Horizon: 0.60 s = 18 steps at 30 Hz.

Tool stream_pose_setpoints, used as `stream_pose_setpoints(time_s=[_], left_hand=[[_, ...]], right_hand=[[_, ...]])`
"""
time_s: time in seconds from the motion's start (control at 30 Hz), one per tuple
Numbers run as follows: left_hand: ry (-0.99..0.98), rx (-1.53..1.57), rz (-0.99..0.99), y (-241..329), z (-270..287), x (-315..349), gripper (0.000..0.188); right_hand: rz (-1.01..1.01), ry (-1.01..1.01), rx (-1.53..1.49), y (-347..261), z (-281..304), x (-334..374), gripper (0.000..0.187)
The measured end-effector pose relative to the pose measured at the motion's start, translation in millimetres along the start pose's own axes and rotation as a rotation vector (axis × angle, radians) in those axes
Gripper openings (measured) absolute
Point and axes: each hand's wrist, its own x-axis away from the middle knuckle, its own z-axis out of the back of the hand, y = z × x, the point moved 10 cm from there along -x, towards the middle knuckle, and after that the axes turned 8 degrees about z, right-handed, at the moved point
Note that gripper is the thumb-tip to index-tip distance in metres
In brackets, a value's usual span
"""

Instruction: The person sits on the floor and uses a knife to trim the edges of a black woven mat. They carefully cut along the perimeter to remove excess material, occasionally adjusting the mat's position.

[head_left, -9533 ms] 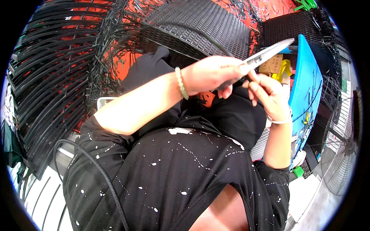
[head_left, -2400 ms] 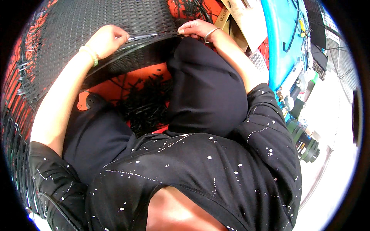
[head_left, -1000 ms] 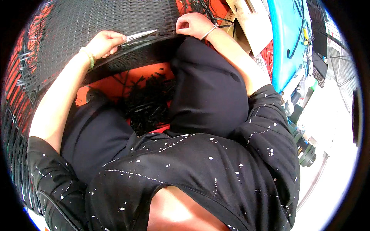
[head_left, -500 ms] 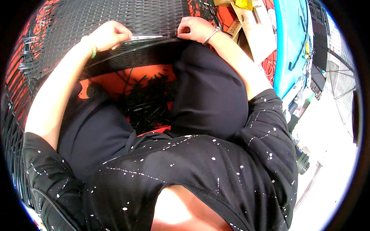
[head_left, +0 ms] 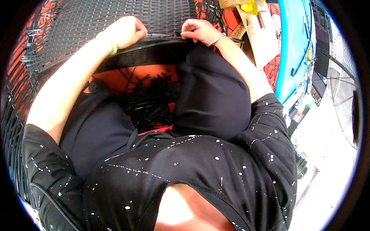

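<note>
A dark woven wicker panel [head_left: 154,13] lies across my knees, its near edge bent down into a woven side. Over that edge my left hand [head_left: 126,32] is closed, thumb and fingers pinched together. A short way to the right, my right hand [head_left: 200,30] is also pinched, its fingertips at the panel's edge. A thin black plastic strip [head_left: 165,35] runs along the edge between the two sets of fingertips. The fingers hide both of its ends.
Loose black strips [head_left: 148,100] are heaped on the red floor between my legs. Long strips [head_left: 15,96] hang at the far left. Cardboard [head_left: 262,38] and a blue tub [head_left: 295,50] stand at the right, with a wire fan guard [head_left: 341,88] beyond.
My left hand has moved right along the edge, closer to the right hand. The stretch of strip between them is shorter and no longer shines white. The right hand has shifted slightly right.
</note>
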Motion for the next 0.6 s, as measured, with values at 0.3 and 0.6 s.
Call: stream_pose_setpoints(time_s=[0.3,0.6], left_hand=[[-0.215,0.38,0.275,-24.7,-32.8,2.4,0.022],[-0.314,0.79,0.549,-57.2,-69.6,25.5,0.022]], right_hand=[[-0.102,-0.026,0.283,6.3,12.5,-2.8,0.017],[-0.061,-0.108,0.607,-5.3,5.5,-16.1,0.017]])
